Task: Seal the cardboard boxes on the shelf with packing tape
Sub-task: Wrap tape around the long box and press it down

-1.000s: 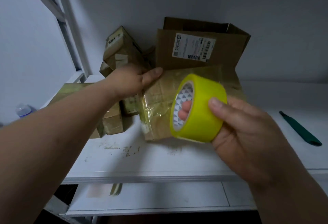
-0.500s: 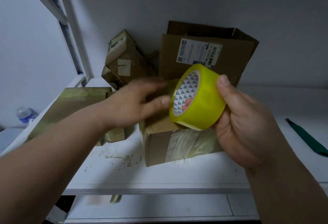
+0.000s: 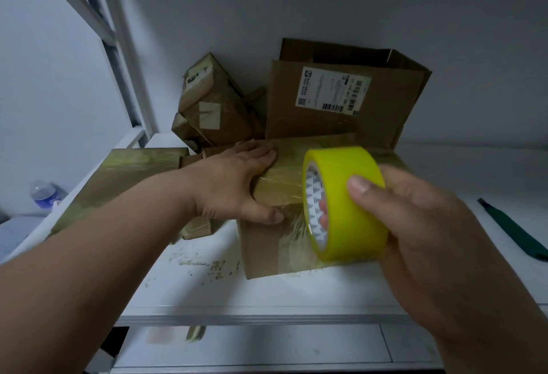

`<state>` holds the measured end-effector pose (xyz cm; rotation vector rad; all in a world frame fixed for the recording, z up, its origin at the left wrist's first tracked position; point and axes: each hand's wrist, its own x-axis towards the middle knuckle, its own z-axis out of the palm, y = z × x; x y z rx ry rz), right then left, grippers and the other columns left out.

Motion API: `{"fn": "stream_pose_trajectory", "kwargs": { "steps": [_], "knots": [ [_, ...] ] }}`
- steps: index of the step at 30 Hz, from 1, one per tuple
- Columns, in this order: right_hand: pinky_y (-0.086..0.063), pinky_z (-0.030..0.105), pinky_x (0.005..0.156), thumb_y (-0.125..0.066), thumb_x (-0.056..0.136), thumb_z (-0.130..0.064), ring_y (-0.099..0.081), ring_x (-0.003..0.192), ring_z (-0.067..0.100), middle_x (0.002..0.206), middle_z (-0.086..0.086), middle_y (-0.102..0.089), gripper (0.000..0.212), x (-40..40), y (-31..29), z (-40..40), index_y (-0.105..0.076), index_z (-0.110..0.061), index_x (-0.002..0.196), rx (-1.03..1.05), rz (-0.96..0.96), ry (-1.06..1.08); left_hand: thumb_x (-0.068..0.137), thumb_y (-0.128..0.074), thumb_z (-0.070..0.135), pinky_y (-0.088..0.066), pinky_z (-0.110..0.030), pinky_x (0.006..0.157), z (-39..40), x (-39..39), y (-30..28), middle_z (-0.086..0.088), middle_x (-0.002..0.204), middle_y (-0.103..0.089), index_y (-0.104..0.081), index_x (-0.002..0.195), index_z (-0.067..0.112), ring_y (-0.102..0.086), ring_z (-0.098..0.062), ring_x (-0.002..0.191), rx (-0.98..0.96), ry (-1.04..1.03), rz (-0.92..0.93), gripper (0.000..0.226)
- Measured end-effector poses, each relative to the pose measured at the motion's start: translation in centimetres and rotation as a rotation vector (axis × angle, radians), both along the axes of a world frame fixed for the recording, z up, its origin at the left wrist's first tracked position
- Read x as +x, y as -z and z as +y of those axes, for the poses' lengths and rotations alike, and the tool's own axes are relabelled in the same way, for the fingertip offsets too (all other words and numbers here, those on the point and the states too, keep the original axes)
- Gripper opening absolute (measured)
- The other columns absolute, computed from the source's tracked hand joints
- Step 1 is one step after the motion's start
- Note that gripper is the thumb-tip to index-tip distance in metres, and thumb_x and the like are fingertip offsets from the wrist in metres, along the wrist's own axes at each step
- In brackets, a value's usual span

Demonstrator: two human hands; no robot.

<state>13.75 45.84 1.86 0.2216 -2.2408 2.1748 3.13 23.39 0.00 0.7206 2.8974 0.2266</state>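
Note:
A brown cardboard box (image 3: pixel 264 250) with clear tape on its top and front stands on the white shelf (image 3: pixel 296 293). My left hand (image 3: pixel 240 178) lies flat on the box's top left corner, fingers straight, thumb down over the front edge. My right hand (image 3: pixel 415 225) grips a yellow roll of packing tape (image 3: pixel 347 204) just in front of the box's right half, thumb on the outside and fingers through the core. The roll hides the box's right front.
Behind stands a larger open box (image 3: pixel 332 124) with a shipping label. Small taped boxes (image 3: pixel 213 106) lean at the back left, and a flat taped box (image 3: pixel 127 178) lies at the left. A green tool (image 3: pixel 516 231) lies at the right. Cardboard crumbs dot the shelf.
My left hand has come down from the air onto the box top and now presses flat. The tape roll has dropped lower and to the right, in front of the box.

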Motion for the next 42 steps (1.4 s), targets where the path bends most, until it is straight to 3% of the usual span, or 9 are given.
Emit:
{"fn": "stream_pose_trajectory", "kwargs": {
  "steps": [2, 9, 14, 19, 22, 34, 36, 39, 42],
  "knots": [
    [-0.047, 0.07, 0.088, -0.074, 0.061, -0.065, -0.068, 0.091, 0.043, 0.093, 0.015, -0.073, 0.061, 1.2, 0.8, 0.4, -0.07, -0.026, 0.108, 0.102, -0.031, -0.066, 0.048, -0.035, 0.09, 0.004, -0.022, 0.114, -0.1, 0.1, 0.0, 0.012, 0.164, 0.002, -0.001, 0.158, 0.026, 0.007, -0.006, 0.149, -0.004, -0.004, -0.001, 0.132],
    [-0.05, 0.054, 0.098, -0.082, 0.033, -0.075, -0.072, 0.099, 0.019, 0.104, -0.002, -0.076, 0.075, 4.4, 3.7, 2.4, -0.068, -0.051, 0.102, 0.058, -0.241, -0.218, 0.049, -0.035, 0.091, 0.001, -0.024, 0.116, 0.3, 0.3, 0.2, 0.011, 0.165, 0.0, -0.003, 0.158, 0.025, 0.006, -0.007, 0.15, 0.002, -0.02, 0.011, 0.132],
    [-0.05, 0.056, 0.098, -0.082, 0.029, -0.078, -0.071, 0.1, 0.026, 0.102, 0.005, -0.076, 0.078, 4.5, 6.5, 2.5, -0.071, -0.045, 0.099, 0.008, -0.289, -0.163, 0.049, -0.038, 0.09, 0.003, -0.024, 0.114, 0.5, 0.2, 0.2, 0.013, 0.164, 0.001, -0.002, 0.158, 0.027, 0.007, -0.007, 0.15, 0.024, -0.024, 0.0, 0.131],
    [-0.054, 0.033, 0.074, -0.081, 0.042, -0.057, -0.07, 0.081, 0.016, 0.091, 0.007, -0.076, 0.069, 3.6, 9.3, 1.5, -0.073, -0.02, 0.099, 0.009, -0.283, -0.051, 0.071, -0.065, 0.075, -0.002, -0.041, 0.123, 0.7, 0.5, -0.7, 0.02, 0.162, 0.012, 0.012, 0.153, 0.043, 0.015, -0.016, 0.15, 0.003, -0.033, -0.074, 0.117],
    [-0.053, 0.045, 0.085, -0.063, 0.056, -0.06, -0.07, 0.088, 0.017, 0.094, 0.0, -0.076, 0.05, 3.0, 10.1, 0.9, -0.068, -0.041, 0.103, 0.086, -0.241, -0.026, 0.081, -0.069, 0.051, -0.003, -0.052, 0.122, 2.6, 1.3, -1.8, 0.015, 0.16, 0.025, 0.018, 0.152, 0.041, 0.018, -0.017, 0.15, -0.131, 0.05, 0.064, 0.112],
    [-0.05, 0.047, 0.095, -0.062, 0.061, -0.056, -0.069, 0.094, 0.011, 0.097, -0.01, -0.075, 0.043, 2.9, 10.8, 0.8, -0.065, -0.044, 0.103, 0.258, -0.265, -0.044, 0.098, -0.048, 0.05, 0.003, -0.038, 0.122, 5.7, 1.2, 0.1, 0.005, 0.163, 0.02, 0.014, 0.155, 0.027, 0.014, -0.008, 0.15, -0.215, 0.148, 0.086, 0.087],
    [-0.052, 0.033, 0.086, -0.057, 0.062, -0.06, -0.065, 0.091, -0.003, 0.094, -0.024, -0.07, 0.035, 3.0, 10.2, 1.4, -0.062, -0.05, 0.095, 0.508, -0.147, 0.033, 0.099, -0.046, 0.049, 0.002, -0.04, 0.123, 5.7, 1.4, 0.3, 0.006, 0.163, 0.02, 0.014, 0.155, 0.029, 0.014, -0.009, 0.15, -0.216, 0.152, 0.105, 0.084],
    [-0.047, 0.034, 0.08, -0.05, 0.074, -0.056, -0.06, 0.093, 0.011, 0.095, -0.015, -0.064, 0.038, 2.1, 7.6, 2.5, -0.065, -0.04, 0.104, 0.822, 0.369, 0.382, 0.099, -0.047, 0.046, 0.0, -0.039, 0.123, 5.4, 1.8, 0.6, 0.007, 0.164, 0.013, 0.009, 0.156, 0.031, 0.009, -0.01, 0.151, -0.184, 0.167, 0.185, 0.081],
    [-0.039, 0.042, 0.103, -0.044, 0.088, -0.042, -0.05, 0.125, 0.022, 0.132, 0.005, -0.058, 0.055, -1.1, 5.5, 2.3, -0.059, -0.013, 0.132, 0.99, 0.631, 0.355, 0.096, -0.056, 0.04, -0.016, -0.04, 0.123, 4.6, 2.6, 1.3, 0.003, 0.164, -0.014, -0.015, 0.157, 0.025, -0.014, -0.013, 0.151, -0.035, 0.228, 0.324, 0.075]
  ]
}}
